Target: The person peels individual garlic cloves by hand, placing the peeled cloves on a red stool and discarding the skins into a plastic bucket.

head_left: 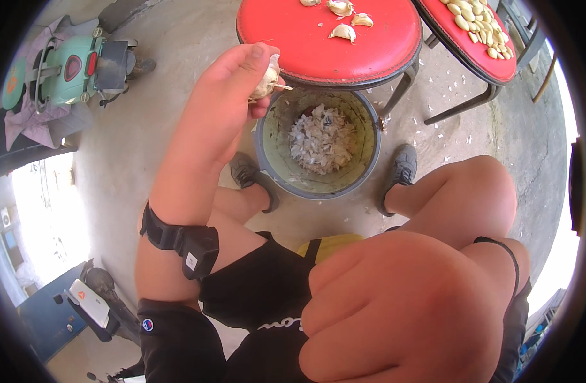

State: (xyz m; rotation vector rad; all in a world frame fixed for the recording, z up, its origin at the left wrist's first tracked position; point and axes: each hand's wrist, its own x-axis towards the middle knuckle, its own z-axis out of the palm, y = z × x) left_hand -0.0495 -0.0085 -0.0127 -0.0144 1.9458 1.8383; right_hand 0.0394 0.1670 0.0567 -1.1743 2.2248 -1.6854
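Note:
My left hand (232, 80) is closed around a garlic bulb (265, 84), with its thin stem pointing right, beside the near-left edge of a red round stool (293, 45). On that stool lie several loose garlic cloves (342, 32) in their skins. My right hand (408, 306) is large and close to the camera, its fingers curled in; whatever is inside them is hidden. Below the stool's edge, between my feet, stands a round bucket (377, 150) with a heap of papery garlic skins (321, 140) inside.
A second red stool (462, 48) at the upper right carries a pile of peeled garlic cloves (478, 25). Skin scraps are scattered over the concrete floor (408, 121). A mint-green scooter (69, 69) stands at the upper left, and another dark vehicle (104, 293) at the lower left.

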